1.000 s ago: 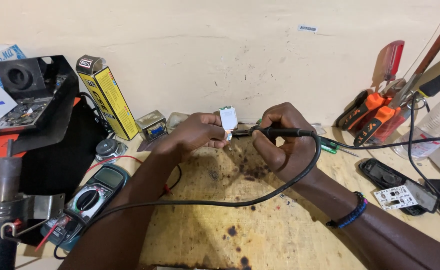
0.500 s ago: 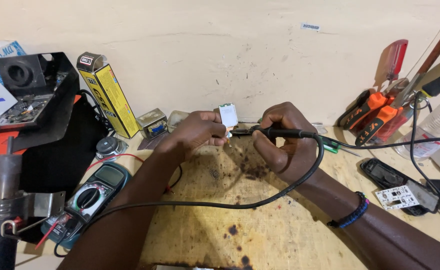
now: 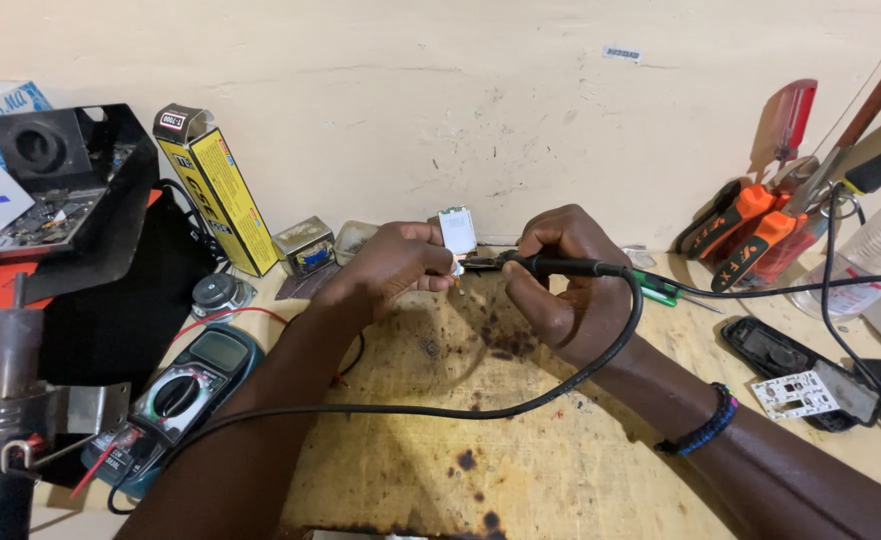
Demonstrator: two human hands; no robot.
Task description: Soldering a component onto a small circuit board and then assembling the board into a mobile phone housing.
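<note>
Left hand still pinches the small white rectangular module; right hand keeps gripping the black corded soldering iron, tip seemingly touching it. Little has shifted.

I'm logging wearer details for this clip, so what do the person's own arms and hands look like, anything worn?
Both forearms are bare, with no sleeves and no gloves. The right wrist wears a beaded bracelet, dark blue with some coloured beads. No rings or watch show on the left hand or right hand.

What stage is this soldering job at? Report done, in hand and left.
Done: the multimeter lies set aside at the left. In hand: the left hand holds a small white board upright, and the right hand puts the soldering iron tip at its lower edge. Left: whether the joint is finished is too small to tell.
</note>
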